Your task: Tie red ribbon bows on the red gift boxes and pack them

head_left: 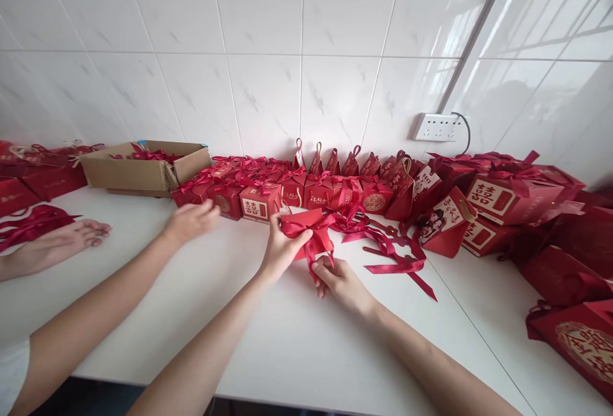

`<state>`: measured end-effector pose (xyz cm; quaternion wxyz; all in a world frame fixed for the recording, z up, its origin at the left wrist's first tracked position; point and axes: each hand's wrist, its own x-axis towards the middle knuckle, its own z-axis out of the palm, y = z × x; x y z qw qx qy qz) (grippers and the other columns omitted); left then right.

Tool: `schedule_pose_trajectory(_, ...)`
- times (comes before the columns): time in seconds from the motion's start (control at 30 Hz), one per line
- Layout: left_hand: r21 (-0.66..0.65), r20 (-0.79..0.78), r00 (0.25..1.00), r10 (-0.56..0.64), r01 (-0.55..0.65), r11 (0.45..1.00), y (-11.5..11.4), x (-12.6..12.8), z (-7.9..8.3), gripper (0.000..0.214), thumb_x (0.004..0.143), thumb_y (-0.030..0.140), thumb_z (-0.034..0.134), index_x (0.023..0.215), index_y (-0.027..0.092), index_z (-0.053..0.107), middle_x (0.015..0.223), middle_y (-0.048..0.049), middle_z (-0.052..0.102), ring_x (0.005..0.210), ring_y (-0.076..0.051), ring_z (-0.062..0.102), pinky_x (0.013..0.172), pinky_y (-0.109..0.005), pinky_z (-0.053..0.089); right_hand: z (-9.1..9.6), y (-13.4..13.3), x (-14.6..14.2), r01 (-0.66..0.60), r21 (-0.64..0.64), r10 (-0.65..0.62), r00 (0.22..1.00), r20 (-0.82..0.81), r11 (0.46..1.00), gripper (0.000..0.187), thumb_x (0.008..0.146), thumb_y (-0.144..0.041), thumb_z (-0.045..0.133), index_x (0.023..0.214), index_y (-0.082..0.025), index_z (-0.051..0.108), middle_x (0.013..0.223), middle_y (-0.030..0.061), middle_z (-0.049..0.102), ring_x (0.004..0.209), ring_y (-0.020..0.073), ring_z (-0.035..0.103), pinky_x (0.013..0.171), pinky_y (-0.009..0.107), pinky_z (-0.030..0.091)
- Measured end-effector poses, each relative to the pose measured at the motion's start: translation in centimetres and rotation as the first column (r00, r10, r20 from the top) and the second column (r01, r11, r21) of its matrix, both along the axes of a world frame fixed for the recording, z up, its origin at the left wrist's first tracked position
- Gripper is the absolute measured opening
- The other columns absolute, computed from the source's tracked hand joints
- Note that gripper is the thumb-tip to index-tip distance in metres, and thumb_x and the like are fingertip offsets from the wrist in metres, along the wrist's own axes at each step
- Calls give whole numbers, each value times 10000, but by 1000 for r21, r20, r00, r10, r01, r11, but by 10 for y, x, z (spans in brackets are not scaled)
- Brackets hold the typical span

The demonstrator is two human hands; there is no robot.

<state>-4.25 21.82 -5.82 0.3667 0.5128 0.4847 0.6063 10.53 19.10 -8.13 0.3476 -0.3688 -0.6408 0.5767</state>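
At the left of your frame, an open cardboard box [143, 170] sits on the white counter [287, 339], with a heap of red ribbon [29, 221] at the far left. Small red gift boxes [258, 202] line the tiled wall [268, 52]. Larger red boxes [507, 199] crowd the right, below a white socket strip [438, 127].

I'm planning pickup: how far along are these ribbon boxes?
Done: the row of boxes by the wall already carries tied ribbons. In hand: the left hand steadies a red box while the right hand pulls its ribbon. Left: loose ribbons lie beside it; how many boxes remain untied is unclear.
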Motion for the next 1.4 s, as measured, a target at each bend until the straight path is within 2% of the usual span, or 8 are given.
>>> schedule_pose_trajectory(0.2,-37,9,1000,19,-19,999,-6,9,3,516,609,284,734,996,212,402,1069,-57,558,1025,-215,575,894,-348,446,-3,-7,-9,-22,25,22,1000,7,999,444,759,-624,557,623,-204,505,549,-29,518,450,106,500,500,259,416)
schedule_pose_trajectory(0.4,-71,12,999,31,-30,997,-7,13,1,552,601,274,741,1035,215,406,1019,-36,562,891,-165,605,845,-315,462,-8,-14,-16,-32,21,31,999,34,999,356,792,-546,573,706,-202,544,524,-48,507,433,104,491,498,245,406)
schedule_pose_trajectory(0.73,-36,6,1000,-25,25,999,-1,8,-3,520,605,265,739,1008,220,414,969,-24,605,830,-162,639,789,-307,487,0,-18,-12,-52,113,39,993,113,992,276,856,-445,505,712,-210,524,513,-41,518,473,117,483,526,248,415)
schedule_pose_trajectory(0.87,-29,7,1000,-18,18,999,0,7,-4,524,592,257,745,1005,221,424,963,-13,593,843,-156,630,806,-305,480,1,-20,-10,-124,138,104,985,140,983,254,859,-424,506,732,-208,550,535,-34,524,500,122,496,544,253,424)
schedule_pose_trajectory(1.0,-18,8,1000,-25,25,1000,0,6,-2,509,598,270,747,991,219,428,963,-15,599,855,-157,623,819,-308,476,0,-17,-6,-184,130,163,974,154,974,322,845,-502,511,738,-207,582,545,-29,531,503,121,504,535,251,422)
schedule_pose_trajectory(1.1,-11,5,1000,-21,21,1000,0,5,-1,481,615,293,742,975,218,433,940,-8,604,877,-164,614,841,-318,465,2,-11,5,-117,161,89,981,172,980,460,819,-620,477,685,-196,590,540,-8,557,496,128,512,516,254,412)
schedule_pose_trajectory(1.23,-32,29,999,-33,34,999,1,2,1,459,629,310,735,964,221,435,944,-8,608,914,-174,612,850,-326,459,4,2,20,68,200,-101,982,159,977,639,824,-726,306,597,-189,568,472,6,531,473,139,508,550,282,419)
schedule_pose_trajectory(1.4,-56,76,995,-57,62,997,1,1,3,474,617,313,741,960,224,425,914,1,616,897,-178,624,835,-331,466,6,11,27,284,257,-326,935,140,924,560,836,-692,344,570,-210,449,456,-19,463,453,123,423,497,266,357)
